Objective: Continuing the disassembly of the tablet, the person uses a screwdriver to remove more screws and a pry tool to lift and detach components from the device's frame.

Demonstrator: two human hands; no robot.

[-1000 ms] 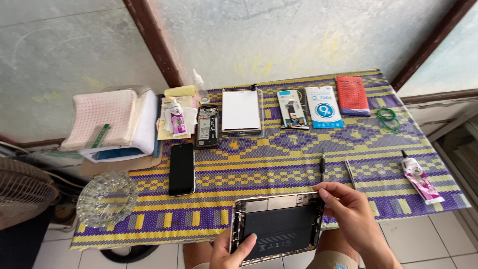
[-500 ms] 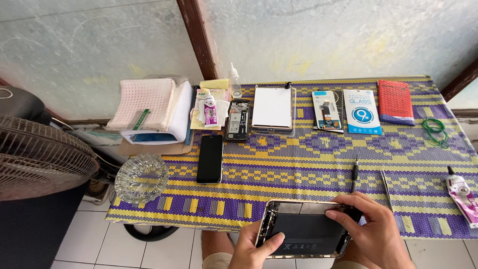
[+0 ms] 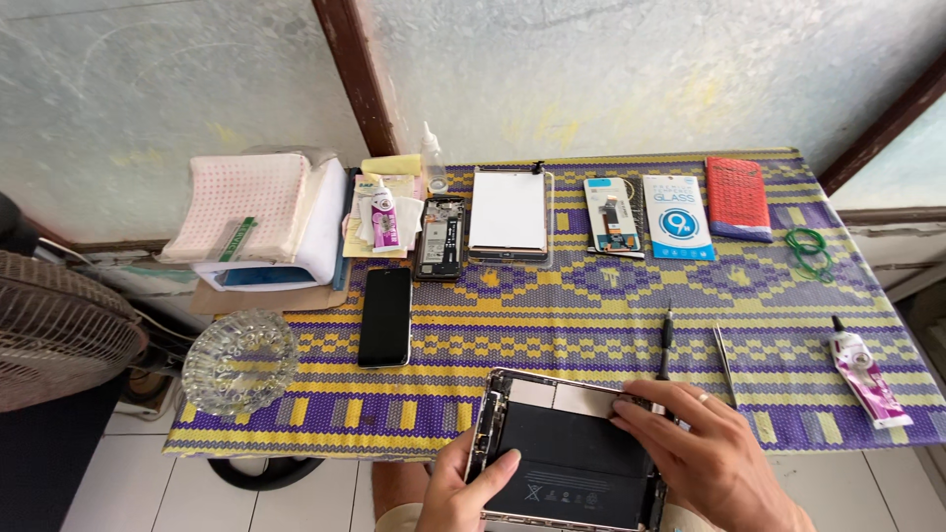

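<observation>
An opened tablet body (image 3: 567, 448) with a black battery and bare circuit boards lies at the near edge of the table. My left hand (image 3: 463, 498) grips its lower left side, thumb on the battery. My right hand (image 3: 705, 458) rests on its upper right corner, fingertips on the inner boards. A black screwdriver (image 3: 667, 340) and metal tweezers (image 3: 724, 365) lie just beyond my right hand.
On the purple and yellow mat (image 3: 591, 296) sit a black phone (image 3: 385, 316), an opened phone (image 3: 440, 237), a white tablet screen (image 3: 508, 213), packaged parts (image 3: 678, 217), a red case (image 3: 737, 197), green bands (image 3: 810, 251), a glue tube (image 3: 867, 377) and a glass ashtray (image 3: 239, 360). A fan (image 3: 59, 330) stands left.
The camera has swung back and forth, so the table shifted in view. My right hand has moved from the tablet's right edge onto its upper inner boards. My left hand keeps its grip.
</observation>
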